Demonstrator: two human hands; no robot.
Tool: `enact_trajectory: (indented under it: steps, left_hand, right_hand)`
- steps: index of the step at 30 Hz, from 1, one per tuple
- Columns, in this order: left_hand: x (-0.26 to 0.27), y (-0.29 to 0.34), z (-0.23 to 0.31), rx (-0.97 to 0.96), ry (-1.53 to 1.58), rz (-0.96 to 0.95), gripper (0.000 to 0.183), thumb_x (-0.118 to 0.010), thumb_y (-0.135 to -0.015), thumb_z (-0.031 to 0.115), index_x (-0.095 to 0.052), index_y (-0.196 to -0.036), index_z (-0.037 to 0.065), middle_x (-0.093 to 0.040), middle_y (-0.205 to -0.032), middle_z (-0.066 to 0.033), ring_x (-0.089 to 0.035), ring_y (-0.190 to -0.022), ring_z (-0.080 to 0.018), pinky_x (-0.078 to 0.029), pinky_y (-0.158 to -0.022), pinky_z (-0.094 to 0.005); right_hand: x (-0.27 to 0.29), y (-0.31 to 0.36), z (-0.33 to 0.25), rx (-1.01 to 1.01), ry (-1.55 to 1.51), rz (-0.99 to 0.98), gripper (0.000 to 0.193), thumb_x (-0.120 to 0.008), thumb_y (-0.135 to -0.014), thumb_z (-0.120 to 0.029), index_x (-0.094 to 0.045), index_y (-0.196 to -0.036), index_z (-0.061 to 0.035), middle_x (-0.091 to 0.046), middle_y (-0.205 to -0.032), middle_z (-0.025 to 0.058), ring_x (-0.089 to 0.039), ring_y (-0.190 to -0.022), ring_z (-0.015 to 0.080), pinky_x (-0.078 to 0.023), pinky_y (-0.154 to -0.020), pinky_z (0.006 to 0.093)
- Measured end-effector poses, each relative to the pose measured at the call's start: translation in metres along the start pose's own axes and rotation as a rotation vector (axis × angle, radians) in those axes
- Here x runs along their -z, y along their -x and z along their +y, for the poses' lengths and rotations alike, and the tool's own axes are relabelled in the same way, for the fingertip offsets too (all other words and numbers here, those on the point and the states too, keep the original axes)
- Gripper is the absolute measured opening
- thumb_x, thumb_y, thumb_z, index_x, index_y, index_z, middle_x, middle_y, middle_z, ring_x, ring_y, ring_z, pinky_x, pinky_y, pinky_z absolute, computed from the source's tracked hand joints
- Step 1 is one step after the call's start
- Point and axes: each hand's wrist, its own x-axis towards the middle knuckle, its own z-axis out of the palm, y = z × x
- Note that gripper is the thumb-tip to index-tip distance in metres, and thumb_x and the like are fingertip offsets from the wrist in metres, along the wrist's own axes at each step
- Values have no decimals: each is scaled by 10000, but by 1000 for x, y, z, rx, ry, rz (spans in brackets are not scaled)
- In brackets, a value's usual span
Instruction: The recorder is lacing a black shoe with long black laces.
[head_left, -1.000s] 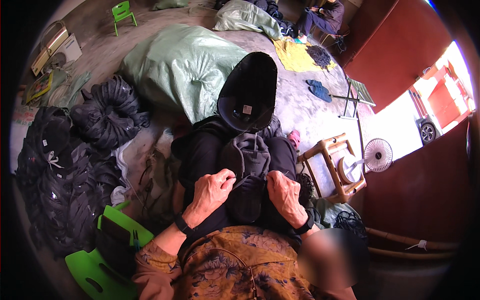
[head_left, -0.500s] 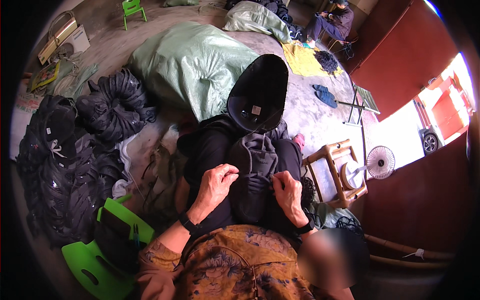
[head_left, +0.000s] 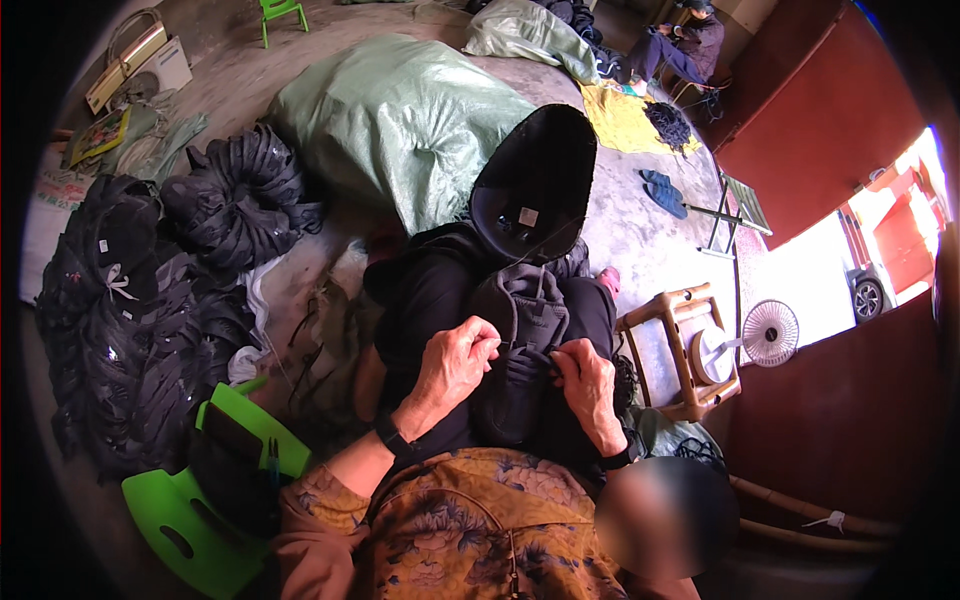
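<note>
A black shoe [head_left: 518, 385] with crosswise lacing lies on my lap, its opening away from me and its toe toward my body. At its left edge, my left hand [head_left: 460, 365] is closed, thumb and forefinger pinched over the lacing. My right hand [head_left: 590, 390] pinches at the right edge, level with the same lacing rows. Whatever thin thing either pinch holds is too small to make out. Just beyond the shoe, a black bowl-shaped shell [head_left: 530, 185] with a small white label stands tilted near my knees.
Heaped black shoe parts [head_left: 150, 330] lie left, near a green plastic chair [head_left: 180, 535]. Ahead bulges a pale green sack [head_left: 400, 120]. At right stands a bamboo stool [head_left: 685, 400] with a white fan [head_left: 770, 332]. Another person [head_left: 690, 45] sits far off.
The whole view has shifted slightly, so things appear further right. My left fingers have come a little closer over the shoe's lacing. Both hands keep their pinch.
</note>
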Motion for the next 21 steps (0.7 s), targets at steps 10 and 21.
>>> enact_trajectory:
  steps: [10, 21]
  left_hand:
    - [-20, 3, 2, -446, -539, 201, 71, -607, -866, 44, -544, -888, 65, -593, -780, -102, -637, -664, -315, -531, -557, -380]
    - [21, -28, 16, -981, -911, -135, 45, -589, -809, 121, -596, -825, 79, -564, -1211, -90, -444, -1306, -248, -403, -1000, -435]
  right_hand:
    - [0, 0, -4, 45, 13, 41, 88, -619, -915, -157, -583, -915, -76, -621, -605, 80, -640, -512, 222, -487, -505, 338]
    - [41, -39, -20, 672, 515, -196, 364, -766, -703, -163, -615, -1030, -108, -528, -1230, 103, -478, -1237, 309, -427, -957, 434]
